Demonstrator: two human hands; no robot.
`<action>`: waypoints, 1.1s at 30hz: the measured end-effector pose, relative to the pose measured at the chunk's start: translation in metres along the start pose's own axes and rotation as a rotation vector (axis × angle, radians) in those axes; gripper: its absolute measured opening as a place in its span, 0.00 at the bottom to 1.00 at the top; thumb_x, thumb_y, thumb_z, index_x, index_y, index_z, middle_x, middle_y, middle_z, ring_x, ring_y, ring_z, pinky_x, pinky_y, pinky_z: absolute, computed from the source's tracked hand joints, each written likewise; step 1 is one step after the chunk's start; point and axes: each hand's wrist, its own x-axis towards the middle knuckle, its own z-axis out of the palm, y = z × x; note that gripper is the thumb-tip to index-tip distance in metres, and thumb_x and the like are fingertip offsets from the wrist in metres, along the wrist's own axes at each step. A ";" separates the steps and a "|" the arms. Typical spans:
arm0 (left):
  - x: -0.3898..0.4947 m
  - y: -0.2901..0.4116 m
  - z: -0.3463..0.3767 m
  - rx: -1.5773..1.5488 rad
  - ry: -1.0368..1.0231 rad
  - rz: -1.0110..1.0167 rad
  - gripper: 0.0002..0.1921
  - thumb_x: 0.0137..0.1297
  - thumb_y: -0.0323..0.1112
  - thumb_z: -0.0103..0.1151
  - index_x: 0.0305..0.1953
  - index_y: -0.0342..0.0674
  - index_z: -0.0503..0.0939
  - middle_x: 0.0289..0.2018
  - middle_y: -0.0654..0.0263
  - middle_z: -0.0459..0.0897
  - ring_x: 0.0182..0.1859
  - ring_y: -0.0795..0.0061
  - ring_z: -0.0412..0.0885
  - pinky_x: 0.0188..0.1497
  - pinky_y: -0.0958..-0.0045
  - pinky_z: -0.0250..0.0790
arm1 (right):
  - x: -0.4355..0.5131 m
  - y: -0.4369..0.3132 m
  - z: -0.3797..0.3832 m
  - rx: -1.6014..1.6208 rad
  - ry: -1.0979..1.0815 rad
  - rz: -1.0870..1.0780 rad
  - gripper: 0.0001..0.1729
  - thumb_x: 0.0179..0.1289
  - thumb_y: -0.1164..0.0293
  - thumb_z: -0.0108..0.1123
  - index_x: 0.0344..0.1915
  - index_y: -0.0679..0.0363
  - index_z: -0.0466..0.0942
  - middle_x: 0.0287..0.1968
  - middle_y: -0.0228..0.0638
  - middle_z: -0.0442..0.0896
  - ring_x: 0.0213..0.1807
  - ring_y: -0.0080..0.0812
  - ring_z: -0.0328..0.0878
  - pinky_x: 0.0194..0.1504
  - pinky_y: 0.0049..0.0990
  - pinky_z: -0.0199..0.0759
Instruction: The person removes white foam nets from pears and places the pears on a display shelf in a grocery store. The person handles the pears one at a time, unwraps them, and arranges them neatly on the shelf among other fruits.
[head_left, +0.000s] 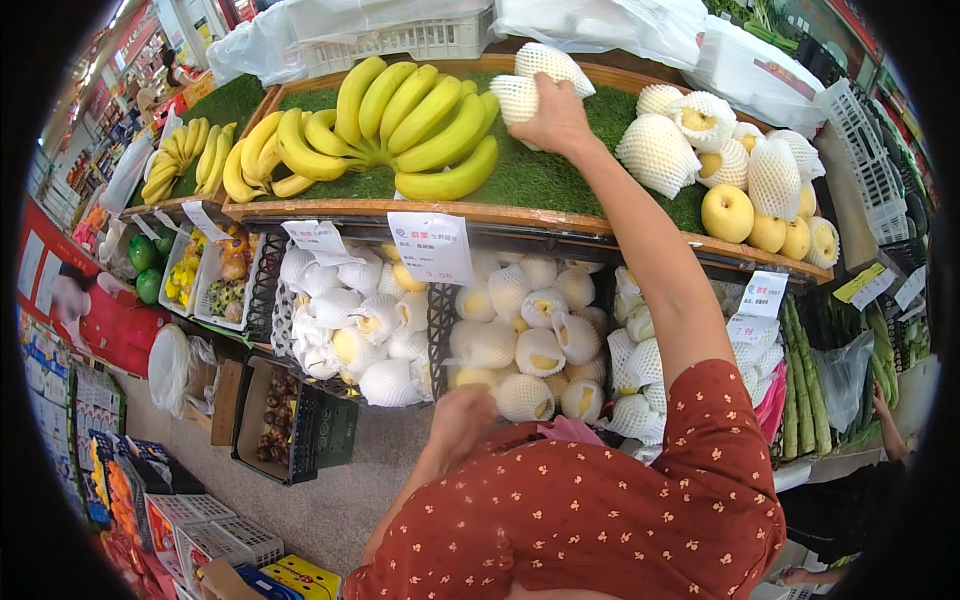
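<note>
My right hand (553, 120) reaches to the back of the green-matted wooden shelf and grips fruit in white foam net sleeves (517, 99); a second foam net sleeve (553, 67) touches its fingers, and whether that one is gripped too is unclear. Left of it lies a large bunch of bananas (420, 112). To the right, yellow pears (726, 213) sit in a pile, several in foam nets (656, 154). My left hand (463, 420), blurred, is at the front edge of a crate of foam-netted pears (540, 352); its fingers are curled, and whether it holds anything is hidden.
The shelf's wooden front edge (540, 219) carries price cards (431, 247). More crates of netted fruit (360, 315) stand below. Green stalks (802, 382) lie at right. A dark crate (274, 420) stands on the floor at left. Another person's hand (879, 401) shows at far right.
</note>
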 end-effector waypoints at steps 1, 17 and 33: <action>-0.001 0.001 0.000 -0.002 -0.008 0.004 0.10 0.67 0.32 0.48 0.44 0.32 0.71 0.29 0.60 0.79 0.29 0.68 0.79 0.32 0.71 0.69 | -0.007 0.002 -0.007 0.087 0.054 -0.023 0.50 0.38 0.57 0.71 0.61 0.69 0.62 0.53 0.60 0.69 0.56 0.54 0.70 0.56 0.40 0.68; -0.026 0.056 0.074 -0.310 -0.708 0.300 0.36 0.63 0.38 0.58 0.69 0.46 0.50 0.62 0.58 0.65 0.62 0.62 0.69 0.61 0.59 0.65 | -0.264 -0.005 0.000 0.967 -0.280 -0.311 0.58 0.33 0.69 0.78 0.66 0.67 0.57 0.63 0.48 0.65 0.66 0.42 0.62 0.66 0.34 0.55; -0.017 0.022 0.063 0.159 -0.282 0.402 0.54 0.45 0.21 0.73 0.70 0.34 0.44 0.64 0.56 0.62 0.62 0.67 0.67 0.64 0.65 0.62 | -0.294 0.006 0.020 0.676 -0.400 -0.314 0.60 0.36 0.66 0.78 0.67 0.70 0.52 0.65 0.56 0.60 0.69 0.49 0.57 0.68 0.39 0.50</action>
